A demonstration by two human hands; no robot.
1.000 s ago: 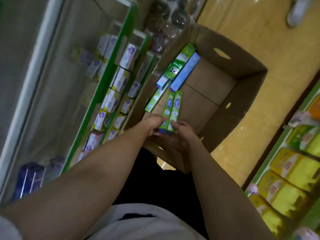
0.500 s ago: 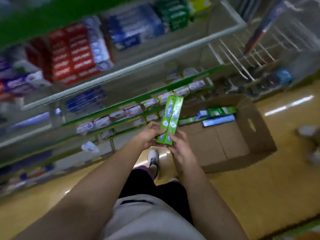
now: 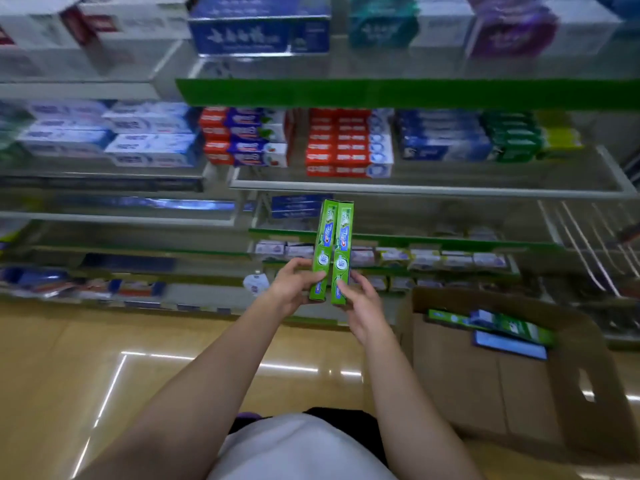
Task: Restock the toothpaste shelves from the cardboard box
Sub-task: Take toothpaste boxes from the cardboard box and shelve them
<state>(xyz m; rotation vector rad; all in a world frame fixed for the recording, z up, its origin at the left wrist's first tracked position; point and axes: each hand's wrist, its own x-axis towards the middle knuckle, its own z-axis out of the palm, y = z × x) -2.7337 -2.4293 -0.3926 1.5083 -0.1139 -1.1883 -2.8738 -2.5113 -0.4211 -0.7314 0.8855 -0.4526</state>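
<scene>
Nearest the camera, a pale shirt front (image 3: 298,448) fills the bottom edge, and two bare forearms reach forward from it over a glossy tan floor (image 3: 62,368). Beyond them, the left hand (image 3: 292,284) curls its fingers round the lower end of the left green toothpaste box (image 3: 322,251), thumb across its printed face, while the right hand (image 3: 360,299) grips the lower end of the right green toothpaste box (image 3: 342,252), thumb laid on the front and fingers wrapped behind. Both cartons stand nearly upright, side by side and touching along their long edges, tops leaning slightly away from the person. To the right of the hands, an open cardboard box (image 3: 588,393) sits on the floor, a hand slot cut in its near right wall; inside, against its far wall, lie several more toothpaste cartons (image 3: 502,327), green ones on top of a blue one. Behind the held cartons rise the toothpaste shelves (image 3: 415,188), tier upon tier: low shelves with small pale boxes (image 3: 450,259) directly behind the green pair, then a higher shelf of red cartons (image 3: 341,143), blue cartons (image 3: 440,140) and dark green cartons (image 3: 512,136). Higher again, above a green shelf edge strip (image 3: 381,93), larger blue, teal and purple packs show, blurred.
</scene>
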